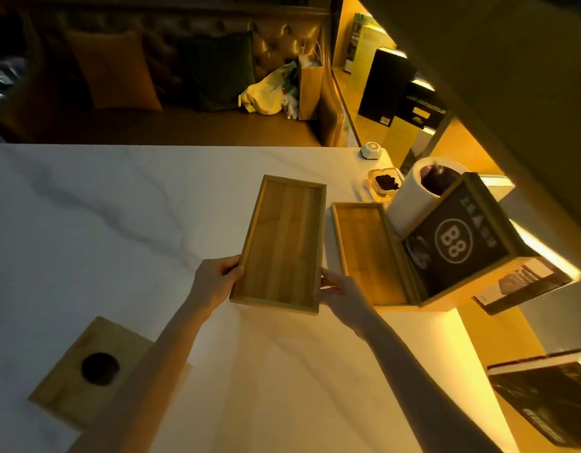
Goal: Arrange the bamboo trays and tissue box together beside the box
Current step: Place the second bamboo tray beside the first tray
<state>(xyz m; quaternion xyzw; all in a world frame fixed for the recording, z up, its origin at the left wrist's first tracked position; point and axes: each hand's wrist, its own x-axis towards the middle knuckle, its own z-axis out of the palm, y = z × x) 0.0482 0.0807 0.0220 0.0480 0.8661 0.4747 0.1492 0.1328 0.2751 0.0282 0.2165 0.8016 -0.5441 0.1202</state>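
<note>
An empty bamboo tray point(282, 243) is held lengthwise over the white marble table point(102, 207). My left hand point(217, 279) grips its near left corner and my right hand point(338, 292) grips its near right corner. A second bamboo tray point(364, 253) lies flat just to its right, its far side against the black box marked B8 point(455, 243). The bamboo tissue box point(83, 371), with a round dark hole in its top, sits at the near left of the table, apart from the trays.
A white paper roll point(410, 197), a glass ashtray point(383, 184) and a small white device point(371, 150) stand behind the B8 box. Dark booklets point(550, 393) lie at the right. A cushioned bench point(119, 76) runs beyond the table's far edge.
</note>
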